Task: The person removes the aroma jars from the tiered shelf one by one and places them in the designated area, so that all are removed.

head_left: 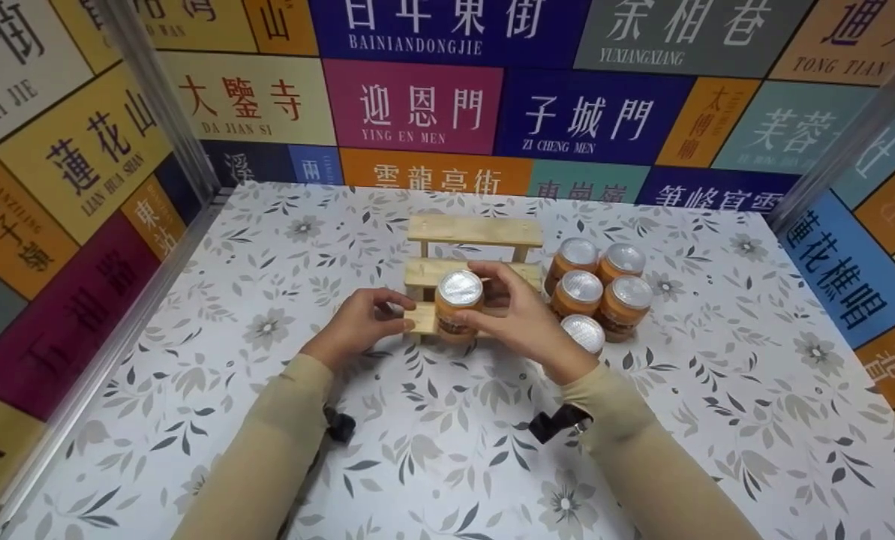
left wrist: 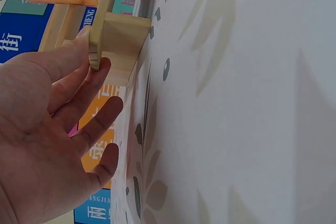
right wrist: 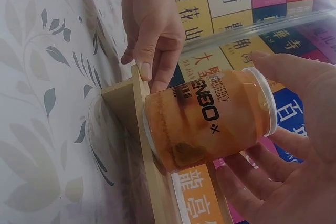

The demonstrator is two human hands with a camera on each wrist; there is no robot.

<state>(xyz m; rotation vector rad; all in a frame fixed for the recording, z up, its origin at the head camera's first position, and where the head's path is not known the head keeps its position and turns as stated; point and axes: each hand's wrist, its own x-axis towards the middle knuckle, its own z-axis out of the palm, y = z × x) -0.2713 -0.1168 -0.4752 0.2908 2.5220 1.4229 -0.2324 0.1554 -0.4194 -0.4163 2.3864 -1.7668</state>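
Note:
A small three-step wooden rack [head_left: 474, 229] stands on the table. On its lowest step, left of the middle, sits an upright orange jar [head_left: 458, 306] with a silvery lid; dark lettering shows on the jar [right wrist: 202, 119] in the right wrist view. My right hand [head_left: 518, 319] holds this jar from the right, thumb in front and fingers behind. My left hand [head_left: 361, 322] pinches the left end of the lowest step. In the left wrist view, the thumb and forefinger of the left hand [left wrist: 58, 114] meet the board's end [left wrist: 96, 40], while the other fingers spread loosely.
Several similar jars [head_left: 582, 289] stand grouped right of the rack, one partly hidden behind my right wrist. A floral cloth [head_left: 447, 465] covers the table. Behind it rises a wall of coloured signs [head_left: 413, 105], with clear panel edges [head_left: 169, 97] at the sides.

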